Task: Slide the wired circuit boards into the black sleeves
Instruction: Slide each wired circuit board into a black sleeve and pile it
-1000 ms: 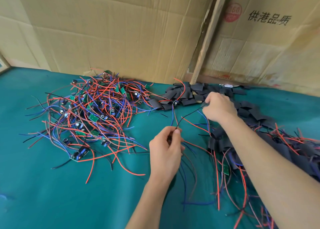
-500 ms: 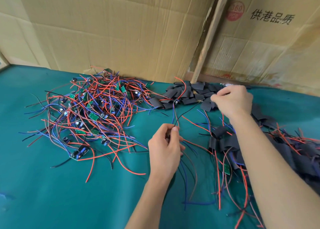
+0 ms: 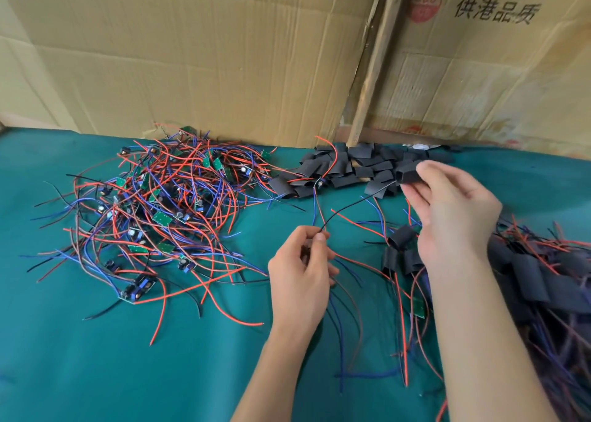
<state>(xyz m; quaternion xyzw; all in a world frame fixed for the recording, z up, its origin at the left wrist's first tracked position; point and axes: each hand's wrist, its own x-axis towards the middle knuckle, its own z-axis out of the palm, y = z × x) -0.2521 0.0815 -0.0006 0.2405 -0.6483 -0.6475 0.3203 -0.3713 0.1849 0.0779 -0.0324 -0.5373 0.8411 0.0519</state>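
1. Pinching a black sleeve point(image 3: 409, 176) between thumb and fingertips, your right hand point(image 3: 454, 217) sits at upper right of centre, just over the loose sleeve heap point(image 3: 361, 165) against the cardboard point(image 3: 198, 57).
2. Your left hand point(image 3: 302, 271) is closed on a bunch of wires point(image 3: 343, 209) at centre frame; the board itself is hidden in your fingers, so I can't tell which way it faces.
3. Risk one: those long leads fan out, and a stray red or blue end could miss the sleeve mouth and buckle.
4. Risk two: the sleeve looks soft and flattened; squeeze it and the opening shuts.
5. Risk three: the black lead trails toward the heap and may drag neighbours along.
6. Unsleeved boards point(image 3: 150, 210) wait tangled at left on the green table point(image 3: 80, 357); finished ones point(image 3: 543, 277) pile at right.
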